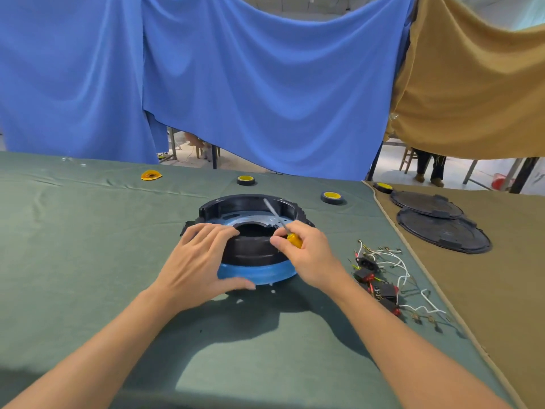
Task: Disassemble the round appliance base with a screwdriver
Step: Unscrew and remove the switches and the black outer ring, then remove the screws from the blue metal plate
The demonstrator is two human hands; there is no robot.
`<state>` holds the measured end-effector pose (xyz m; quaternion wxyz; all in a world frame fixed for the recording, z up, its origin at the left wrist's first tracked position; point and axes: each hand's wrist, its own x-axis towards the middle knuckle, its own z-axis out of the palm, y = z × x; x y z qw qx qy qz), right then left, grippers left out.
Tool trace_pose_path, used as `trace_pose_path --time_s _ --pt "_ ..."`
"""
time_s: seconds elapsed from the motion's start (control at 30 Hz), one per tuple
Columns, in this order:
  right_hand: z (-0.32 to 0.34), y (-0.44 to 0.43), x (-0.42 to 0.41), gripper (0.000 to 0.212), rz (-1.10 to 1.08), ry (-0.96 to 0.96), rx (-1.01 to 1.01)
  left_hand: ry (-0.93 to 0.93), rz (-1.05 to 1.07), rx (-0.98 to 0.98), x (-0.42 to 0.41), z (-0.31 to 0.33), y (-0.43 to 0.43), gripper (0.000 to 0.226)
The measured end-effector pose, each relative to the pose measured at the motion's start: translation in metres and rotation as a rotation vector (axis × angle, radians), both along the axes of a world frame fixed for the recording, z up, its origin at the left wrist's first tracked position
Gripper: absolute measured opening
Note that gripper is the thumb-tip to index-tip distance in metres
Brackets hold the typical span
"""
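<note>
Base steadied, screwdriver in hand
The round appliance base (250, 255) sits on the table (88, 231); left hand (200, 261) rests straight-fingered on its rim, right hand (309, 255) pinches the screwdriver (295, 240). Rigid plastic, probably light and slide-prone: brace its outer wall

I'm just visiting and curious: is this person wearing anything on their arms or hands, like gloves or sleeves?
No. The left hand and right hand are bare, with no gloves, rings or watch showing. Both forearms are uncovered to the picture's edge; no sleeves appear.
</note>
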<state>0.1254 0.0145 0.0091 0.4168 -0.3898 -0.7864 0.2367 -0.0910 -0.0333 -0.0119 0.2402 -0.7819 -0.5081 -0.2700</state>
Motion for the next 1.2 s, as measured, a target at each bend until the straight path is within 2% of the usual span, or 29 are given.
trace_pose_path --time_s 0.07,0.1,0.2,0.3,0.43,0.53,0.73,0.83,0.93,1.07,1.2 --pt "0.009 0.004 0.004 0.008 0.008 0.076 -0.078 0.069 -0.029 -0.004 -0.001 0.003 0.002 0.1" --pt "0.012 0.005 0.007 0.008 0.014 0.093 -0.109 0.107 -0.035 0.002 -0.001 0.004 0.004 0.098" --pt "0.019 0.009 0.016 0.006 0.028 0.115 -0.137 0.171 -0.04 0.091 0.003 0.007 0.01 0.071" --pt "0.021 0.012 0.021 0.003 -0.003 0.181 -0.137 0.179 -0.043 0.139 0.013 0.012 0.015 0.065" --pt "0.017 0.017 0.028 0.006 -0.264 0.451 -0.05 0.071 -0.041 0.111 0.038 0.026 0.02 0.075" --pt "0.017 0.019 0.035 0.008 -0.431 0.575 -0.038 -0.026 -0.048 0.099 0.063 0.041 0.021 0.076" --pt "0.03 0.021 0.061 0.014 -0.544 0.657 -0.023 -0.428 0.001 0.065 0.098 0.08 0.031 0.08" --pt "0.041 0.024 0.073 0.012 -0.528 0.649 -0.056 -0.687 0.009 -0.01 0.108 0.099 0.036 0.069" --pt "0.046 0.027 0.078 0.015 -0.512 0.598 -0.118 -1.019 -0.032 -0.134 0.109 0.119 0.038 0.05" --pt "0.048 0.035 0.075 0.012 -0.511 0.533 -0.222 -1.259 -0.04 -0.222 0.103 0.136 0.042 0.045" --pt "0.049 0.045 0.071 0.012 -0.556 0.374 -0.217 -1.517 -0.097 -0.383 0.089 0.141 0.043 0.051"
